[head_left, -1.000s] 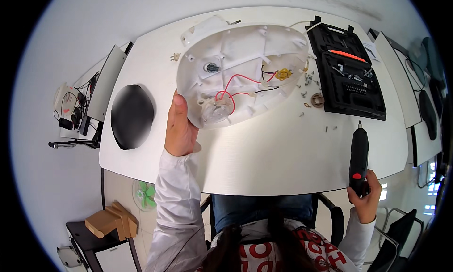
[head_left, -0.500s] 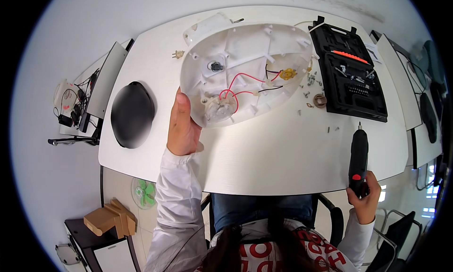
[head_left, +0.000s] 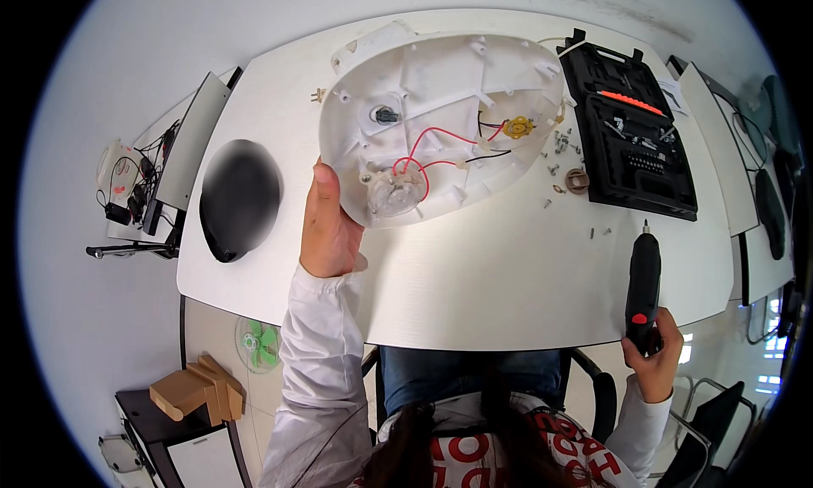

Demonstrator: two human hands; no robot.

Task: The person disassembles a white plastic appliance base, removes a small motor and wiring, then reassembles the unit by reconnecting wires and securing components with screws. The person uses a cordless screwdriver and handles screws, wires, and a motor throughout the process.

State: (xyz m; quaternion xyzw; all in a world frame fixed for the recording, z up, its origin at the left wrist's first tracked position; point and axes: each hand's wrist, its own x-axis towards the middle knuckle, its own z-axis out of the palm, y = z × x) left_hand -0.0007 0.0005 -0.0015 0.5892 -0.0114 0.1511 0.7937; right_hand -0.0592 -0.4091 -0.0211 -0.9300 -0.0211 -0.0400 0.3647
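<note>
There are two hands (head_left: 332, 234), one white oval plastic housing (head_left: 440, 73), one black power screwdriver (head_left: 644, 272), one black plastic toolbox (head_left: 639, 193) at two o'clock.

Cardboard boxes (head_left: 182, 393) on a dark cabinet (head_left: 156, 429), a green fan (head_left: 257, 344) near them, tangled black cables (head_left: 154, 166)

Hollow white shell (head_left: 439, 107), red-wired inside, open side in full view; lower right, black power screwdriver (head_left: 644, 276), tip forward

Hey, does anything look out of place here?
Loose screws lie scattered on the white table, left of the open black tool case, rather than gathered together. The white housing in the left hand also has red and black wires exposed.
</note>
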